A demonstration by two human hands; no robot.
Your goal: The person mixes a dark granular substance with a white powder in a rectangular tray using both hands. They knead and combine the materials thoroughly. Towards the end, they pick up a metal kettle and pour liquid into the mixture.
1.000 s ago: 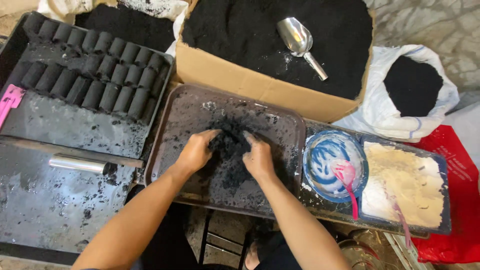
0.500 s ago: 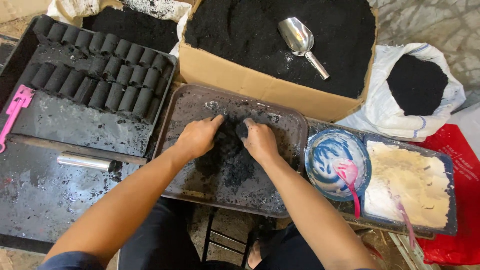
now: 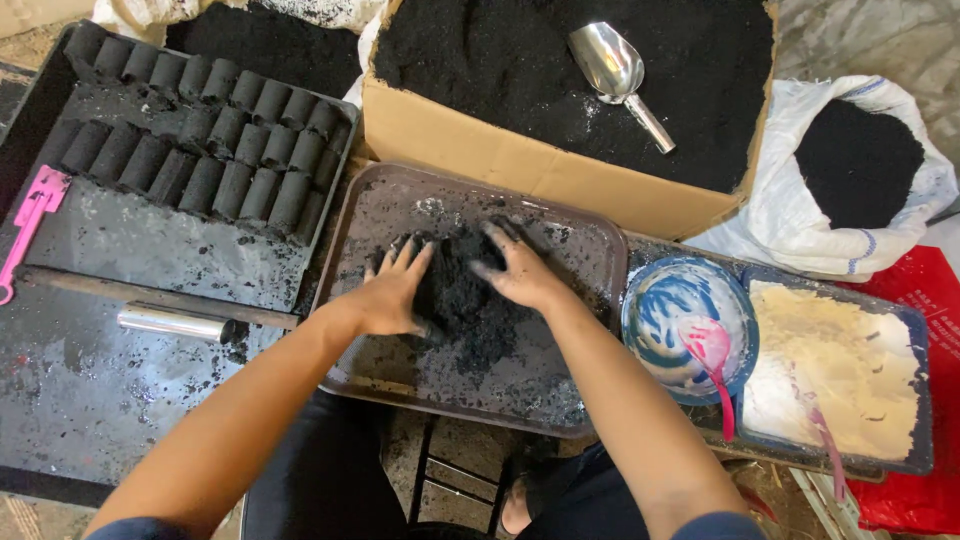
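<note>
A mound of damp black powder (image 3: 455, 290) lies in the middle of a brown tray (image 3: 560, 395). My left hand (image 3: 390, 290) presses against the mound's left side, fingers spread and blackened. On the mound's right side my right hand (image 3: 515, 265) cups it, fingertips dug into the top. Both hands squeeze the heap between them.
Left is a black tray (image 3: 130, 250) with rows of black cylinders (image 3: 200, 150), a metal tube (image 3: 175, 323) and a pink tool (image 3: 28, 225). Behind is a cardboard box (image 3: 480, 140) of black powder with a metal scoop (image 3: 615, 70). Right: white sack (image 3: 850, 170), blue bowl (image 3: 685, 315), tray of cream powder (image 3: 840, 370).
Both hands have slid a little away from me on the tray and closed in around the mound, gathering it higher. The camera has shifted slightly.
</note>
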